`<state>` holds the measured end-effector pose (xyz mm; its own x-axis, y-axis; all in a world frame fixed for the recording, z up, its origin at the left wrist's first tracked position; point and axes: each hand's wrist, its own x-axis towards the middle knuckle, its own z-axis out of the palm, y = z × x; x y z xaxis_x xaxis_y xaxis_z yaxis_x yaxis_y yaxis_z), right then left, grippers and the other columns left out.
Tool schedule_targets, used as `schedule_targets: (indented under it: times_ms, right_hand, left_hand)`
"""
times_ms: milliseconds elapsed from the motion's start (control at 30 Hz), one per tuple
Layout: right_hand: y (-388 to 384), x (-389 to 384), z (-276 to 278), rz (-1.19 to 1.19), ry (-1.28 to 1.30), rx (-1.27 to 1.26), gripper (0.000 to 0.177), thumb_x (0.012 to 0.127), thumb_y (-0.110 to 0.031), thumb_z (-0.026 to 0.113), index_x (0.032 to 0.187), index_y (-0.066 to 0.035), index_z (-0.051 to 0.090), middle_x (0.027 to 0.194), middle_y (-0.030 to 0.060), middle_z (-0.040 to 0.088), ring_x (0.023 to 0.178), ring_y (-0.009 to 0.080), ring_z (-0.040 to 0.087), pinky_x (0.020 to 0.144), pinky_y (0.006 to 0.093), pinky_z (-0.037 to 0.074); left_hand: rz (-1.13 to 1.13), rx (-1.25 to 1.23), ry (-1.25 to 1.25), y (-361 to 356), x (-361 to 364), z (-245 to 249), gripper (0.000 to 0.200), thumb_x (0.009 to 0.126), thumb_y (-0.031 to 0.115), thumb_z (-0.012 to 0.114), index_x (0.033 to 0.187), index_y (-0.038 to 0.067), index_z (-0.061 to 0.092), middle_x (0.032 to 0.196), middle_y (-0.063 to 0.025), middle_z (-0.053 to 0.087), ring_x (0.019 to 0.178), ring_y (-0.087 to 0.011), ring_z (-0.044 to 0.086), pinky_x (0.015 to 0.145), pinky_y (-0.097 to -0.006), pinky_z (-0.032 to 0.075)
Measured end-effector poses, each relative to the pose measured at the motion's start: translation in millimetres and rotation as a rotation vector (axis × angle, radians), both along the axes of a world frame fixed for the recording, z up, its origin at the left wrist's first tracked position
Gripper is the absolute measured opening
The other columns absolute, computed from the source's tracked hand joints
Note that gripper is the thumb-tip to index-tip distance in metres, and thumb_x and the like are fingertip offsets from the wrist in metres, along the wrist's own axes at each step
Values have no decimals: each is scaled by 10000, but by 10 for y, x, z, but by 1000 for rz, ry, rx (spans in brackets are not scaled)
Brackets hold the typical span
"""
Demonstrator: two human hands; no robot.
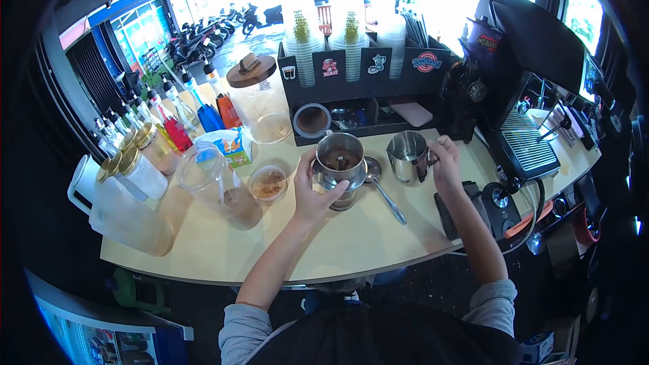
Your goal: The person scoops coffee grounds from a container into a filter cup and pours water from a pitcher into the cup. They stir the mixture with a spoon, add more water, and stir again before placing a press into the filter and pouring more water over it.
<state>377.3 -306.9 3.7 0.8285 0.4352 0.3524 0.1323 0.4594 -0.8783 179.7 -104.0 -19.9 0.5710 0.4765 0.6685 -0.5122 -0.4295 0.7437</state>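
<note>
My left hand (315,192) is wrapped round a metal drip coffee filter (340,155), its thumb across the near side. Brown liquid or wet coffee shows inside the filter, around a small upright post. Below the filter stands a glass (343,201), partly hidden by my thumb. At the right, my right hand (447,162) is closed on the handle of a steel pitcher (407,155), which appears to rest on the table. A metal spoon (388,197) lies between the filter and the pitcher. Left of my left hand sits a small tub of brown powder (269,184).
A large clear jar (220,186) and a frosted jug (128,220) stand on the left of the table (324,250). Syrup bottles (177,128) line the back left. Behind is a black cup organizer (307,99). An espresso machine (527,142) stands at the right.
</note>
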Motion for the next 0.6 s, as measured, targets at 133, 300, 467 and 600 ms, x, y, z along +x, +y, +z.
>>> schedule_targets:
  times_ms: [133,300,467,600]
  right_hand:
    - [-35,130,-395,-50,154,19,160,857,-49,596,762,-83,472,636,-28,458,583,73,438,570,235,330]
    - [-27,112,-573,27,238,66,172,872,-54,583,751,-89,466,631,-22,450,611,91,484,598,240,357]
    - [-79,158,-693,-9,117,-49,127,891,-78,575,790,-54,503,703,5,512,630,114,514,631,264,391]
    - [-179,-28,-421,-625,-729,-424,87,898,-99,569,921,-19,544,828,58,588,650,166,547,658,285,433]
  left_hand:
    - [-5,-22,-20,-8,2,-11,737,667,204,811,1274,4,445,1180,-103,528,1141,-212,524,1005,-361,394]
    - [5,-25,-34,-9,10,-26,741,668,209,813,1275,2,442,1179,-105,528,1142,-211,521,1005,-358,392]
    - [4,-19,-21,-9,5,-17,741,674,217,813,1278,6,440,1171,-103,531,1138,-211,522,1002,-356,391]
    - [-7,-28,-24,-34,-6,-4,724,676,215,812,1266,9,446,1173,-103,532,1131,-208,527,997,-350,394]
